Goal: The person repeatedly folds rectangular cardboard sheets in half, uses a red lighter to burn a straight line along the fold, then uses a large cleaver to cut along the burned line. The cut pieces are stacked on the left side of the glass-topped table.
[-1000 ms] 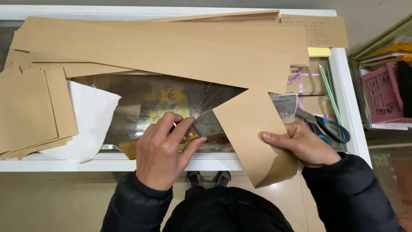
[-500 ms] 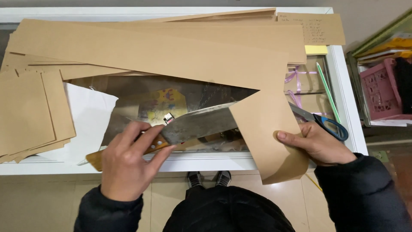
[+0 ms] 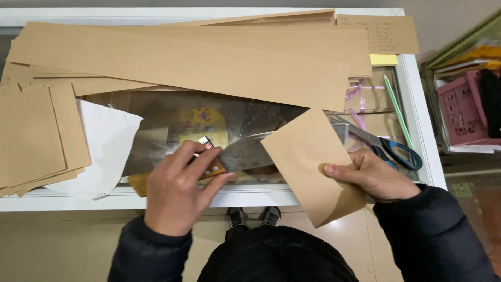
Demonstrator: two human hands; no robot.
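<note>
- Compared with the picture half a second ago, the folded brown paper piece [image 3: 312, 166] is now looking free from the long strip, and the cleaver [image 3: 249, 152] is lying further to the right, with its blade partly under the paper; the left hand [image 3: 177, 193] is sitting closer to the table edge.
- The left hand is closing around the wooden handle of the cleaver, fingers wrapped over it, so it is holding the tool firmly.
- The right hand [image 3: 371, 176] is pinching the brown paper piece, thumb on top and fingers below, just to the right of the blade.
- The paper piece is hanging between both hands, half over the front edge of the glass counter [image 3: 417, 120].
- I judge that a clean cut is asking for the paper to be kept tight along its fold, with the blade sliding flat inside the crease and away from the right thumb.
- Just beyond the right hand, scissors with blue handles [image 3: 392, 147] are lying on the glass.
- Farther from both hands, long brown paper strips [image 3: 182, 65] are covering the back of the counter.
- To the left of the left hand, a stack of cut brown sheets [image 3: 36, 138] is resting on a white paper [image 3: 107, 143].
- Well to the right of the right hand, a pink crate [image 3: 467, 107] is standing.
</note>
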